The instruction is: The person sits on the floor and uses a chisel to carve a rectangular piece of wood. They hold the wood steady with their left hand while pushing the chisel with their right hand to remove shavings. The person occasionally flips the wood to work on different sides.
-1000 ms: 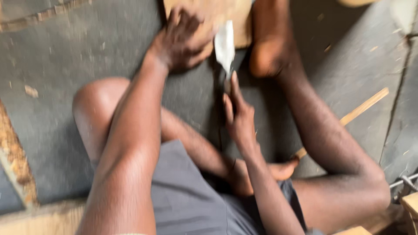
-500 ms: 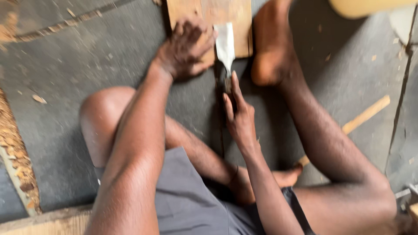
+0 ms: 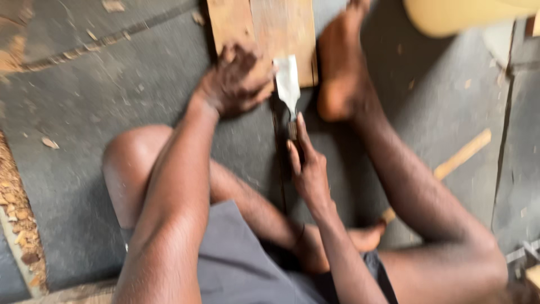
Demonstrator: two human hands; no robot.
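1. Wooden board (image 3: 270,34) flat on grey floor (image 3: 101,112), near end between left hand and bare foot (image 3: 340,73).
2. Left hand (image 3: 239,81): pressed down on board's near corner, fingers curled over wood.
3. Right hand (image 3: 308,169): grip clenched on chisel (image 3: 288,84) handle, forefinger extended along it.
4. Chisel blade flat on board's near edge, just beside left hand.

brown board (image 3: 264,28), silver chisel blade (image 3: 287,83), grey shorts (image 3: 242,264)

Left hand (image 3: 239,79) slid slightly down board (image 3: 281,28); chisel (image 3: 288,84) blade edged lower toward board's near end.
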